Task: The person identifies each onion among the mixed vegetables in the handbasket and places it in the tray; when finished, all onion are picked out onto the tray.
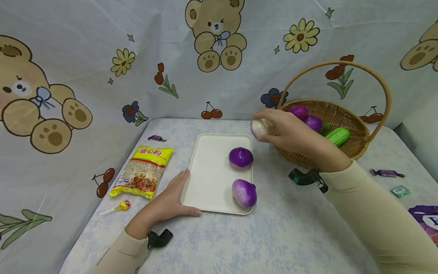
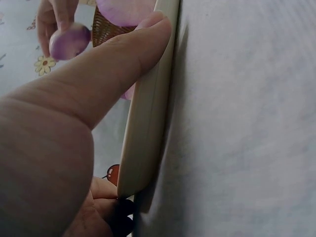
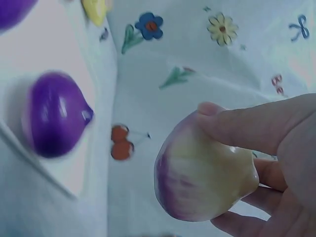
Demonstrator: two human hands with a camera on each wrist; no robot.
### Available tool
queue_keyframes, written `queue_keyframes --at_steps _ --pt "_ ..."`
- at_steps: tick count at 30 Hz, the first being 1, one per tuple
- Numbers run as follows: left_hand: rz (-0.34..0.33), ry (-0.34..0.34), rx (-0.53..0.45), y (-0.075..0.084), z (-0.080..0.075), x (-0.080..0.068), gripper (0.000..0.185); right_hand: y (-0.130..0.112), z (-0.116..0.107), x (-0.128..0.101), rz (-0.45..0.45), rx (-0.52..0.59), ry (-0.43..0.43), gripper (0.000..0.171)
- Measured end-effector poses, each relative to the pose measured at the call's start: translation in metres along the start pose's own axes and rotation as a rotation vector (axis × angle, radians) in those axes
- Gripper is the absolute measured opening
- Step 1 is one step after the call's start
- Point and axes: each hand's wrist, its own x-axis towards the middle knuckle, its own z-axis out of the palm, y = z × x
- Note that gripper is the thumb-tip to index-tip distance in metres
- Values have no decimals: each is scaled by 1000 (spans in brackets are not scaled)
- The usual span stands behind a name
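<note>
The left hand (image 1: 171, 201) lay flat on the tabletop (image 1: 273, 228), fingers straight, bracing the near-left corner of the white tray (image 1: 212, 171). Two purple onions (image 1: 241, 157) already sat along the tray's right side. The right hand (image 1: 287, 131) clasped a third, paler onion (image 1: 259, 128) above the tray's far-right corner. It looked best lowered gently into the tray's free space, the brace kept firm.

Bear-and-flower printed backdrop cloth (image 1: 102, 57) behind; pale mottled tablecloth (image 1: 273, 236); soft even light
</note>
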Motion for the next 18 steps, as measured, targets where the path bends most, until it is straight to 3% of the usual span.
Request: queue_keyframes --at_steps 15,18 --pt "29 3 7 -3 -1 1 148 -55 73 27 -207 59 -194 56" --pt "37 2 7 -2 -1 0 147 -59 86 26 -209 78 -245 56"
